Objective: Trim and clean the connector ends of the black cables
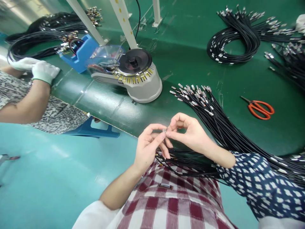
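Note:
Near the table's front edge, my left hand (150, 144) pinches a cable connector (164, 130), a small silvery metal end on a black cable. My right hand (188, 132) meets it from the right, thumb and forefinger pinched together against the connector's side; what lies between those fingertips is too small to make out. Below both hands, loose black cables (188, 159) lie across the table edge and the checked apron. Just beyond my right hand is a thick bundle of black cables (224, 124) with silvery connector ends fanned out.
A grey round tape dispenser (145, 89) stands ahead, beside a blue tape holder (83, 52). Orange-handled scissors (260, 109) lie at right. Coiled cables (234, 47) rest behind them, more cables (35, 35) at far left. A co-worker's gloved hands (44, 70) are at left.

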`<state>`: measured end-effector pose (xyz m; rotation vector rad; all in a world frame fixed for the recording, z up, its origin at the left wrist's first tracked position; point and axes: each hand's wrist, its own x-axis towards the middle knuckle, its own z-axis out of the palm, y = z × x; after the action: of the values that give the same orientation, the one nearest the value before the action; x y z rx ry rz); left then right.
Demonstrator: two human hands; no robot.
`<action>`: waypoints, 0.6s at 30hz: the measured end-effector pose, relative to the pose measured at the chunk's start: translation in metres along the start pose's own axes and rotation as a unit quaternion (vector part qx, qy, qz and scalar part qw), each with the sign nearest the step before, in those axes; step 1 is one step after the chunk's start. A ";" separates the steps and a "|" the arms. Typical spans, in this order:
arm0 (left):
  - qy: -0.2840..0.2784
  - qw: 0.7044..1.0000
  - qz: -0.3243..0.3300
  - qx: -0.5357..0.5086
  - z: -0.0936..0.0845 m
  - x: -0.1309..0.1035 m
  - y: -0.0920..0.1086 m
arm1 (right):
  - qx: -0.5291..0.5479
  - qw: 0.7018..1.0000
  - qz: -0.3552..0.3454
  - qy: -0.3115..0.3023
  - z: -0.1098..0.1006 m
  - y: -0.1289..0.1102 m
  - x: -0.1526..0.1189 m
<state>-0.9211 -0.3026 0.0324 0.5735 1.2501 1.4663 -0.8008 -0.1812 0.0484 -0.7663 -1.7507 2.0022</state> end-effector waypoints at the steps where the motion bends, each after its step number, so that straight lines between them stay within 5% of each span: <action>1: 0.000 1.000 0.003 -0.005 0.000 0.000 0.000 | 0.020 1.000 0.012 -0.006 -0.001 0.002 0.001; 7: 0.013 1.000 0.010 -0.013 0.001 0.000 0.000 | 0.100 0.991 0.084 -0.025 -0.010 0.015 0.003; 18: 0.000 0.999 0.047 -0.014 -0.002 0.000 0.001 | -0.049 0.998 0.009 -0.027 0.000 -0.002 0.000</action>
<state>-0.9237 -0.3031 0.0327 0.6195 1.2141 1.5592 -0.8008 -0.1805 0.0499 -0.7682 -1.8911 1.9784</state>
